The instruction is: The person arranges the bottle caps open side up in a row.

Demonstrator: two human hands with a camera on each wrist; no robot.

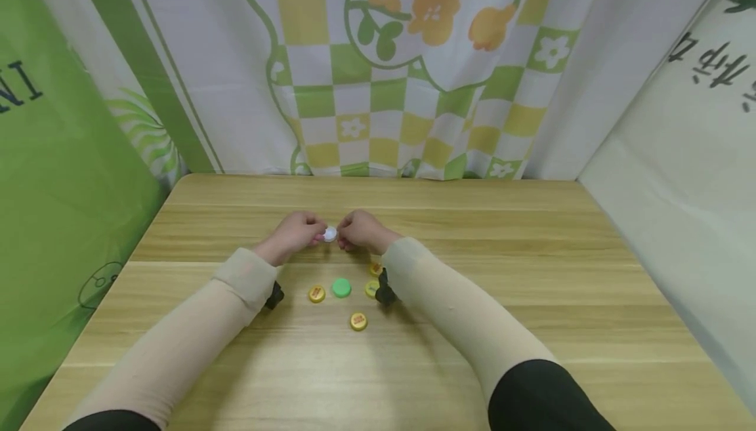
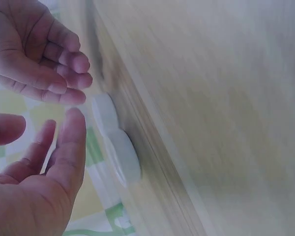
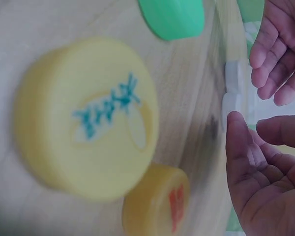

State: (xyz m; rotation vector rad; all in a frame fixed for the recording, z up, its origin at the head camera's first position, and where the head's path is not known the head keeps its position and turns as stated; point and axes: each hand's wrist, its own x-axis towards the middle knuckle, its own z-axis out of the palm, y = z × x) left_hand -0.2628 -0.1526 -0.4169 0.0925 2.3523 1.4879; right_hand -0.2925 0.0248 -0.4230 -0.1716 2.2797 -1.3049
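Observation:
Two white bottle caps (image 2: 105, 113) lie side by side on the table, touching each other in the left wrist view. From the head view, a white cap (image 1: 330, 234) shows between my two hands. My left hand (image 1: 302, 229) is just left of it, thumb and fingers apart in the left wrist view. On the other side, my right hand (image 1: 361, 229) has loosely bent fingers, its index fingertip close to the nearer white cap (image 3: 229, 109); I cannot tell whether they touch. Neither hand holds anything.
Closer to me lie a green cap (image 1: 341, 288) and several yellow caps, one at the left (image 1: 316, 294), one in front (image 1: 358, 321). A pale yellow cap (image 3: 88, 120) with green print sits near the right wrist. Patterned curtains (image 1: 401, 116) hang behind the wooden table (image 1: 502, 241).

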